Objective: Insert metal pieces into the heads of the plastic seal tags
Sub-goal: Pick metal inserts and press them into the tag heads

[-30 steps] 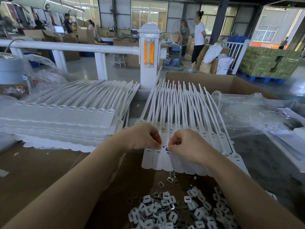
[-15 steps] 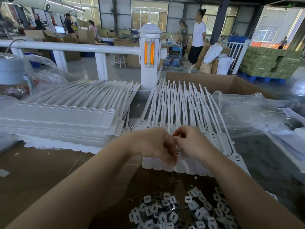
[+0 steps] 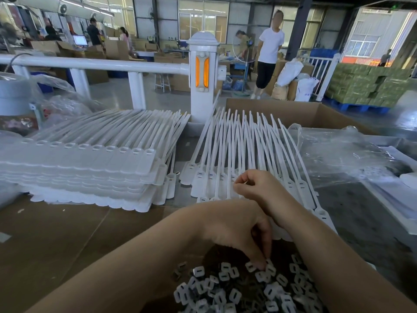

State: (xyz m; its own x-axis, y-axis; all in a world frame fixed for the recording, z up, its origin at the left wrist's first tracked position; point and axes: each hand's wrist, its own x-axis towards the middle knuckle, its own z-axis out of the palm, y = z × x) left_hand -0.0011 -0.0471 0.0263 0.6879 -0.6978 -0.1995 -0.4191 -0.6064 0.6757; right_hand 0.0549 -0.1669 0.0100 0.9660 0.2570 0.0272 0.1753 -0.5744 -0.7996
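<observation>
Head view: left hand (image 3: 239, 231) dips into the metal pieces (image 3: 237, 290), right hand (image 3: 259, 188) rests on the seal tags (image 3: 225, 159).

Lower centre of the frame, left fingers (image 3: 262, 260) curl down and pinch at one metal piece in the heap. Just above, right fingers curl together over the tag heads; whether they hold anything I cannot tell. A second stack of tags (image 3: 90, 168) lies at mid left on the tabletop (image 3: 56, 233).

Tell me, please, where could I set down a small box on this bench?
Bare cardboard lies in front of the stacked tags, left of the left hand. It is crowded around the metal pieces and fanned tags under the right hand.
</observation>
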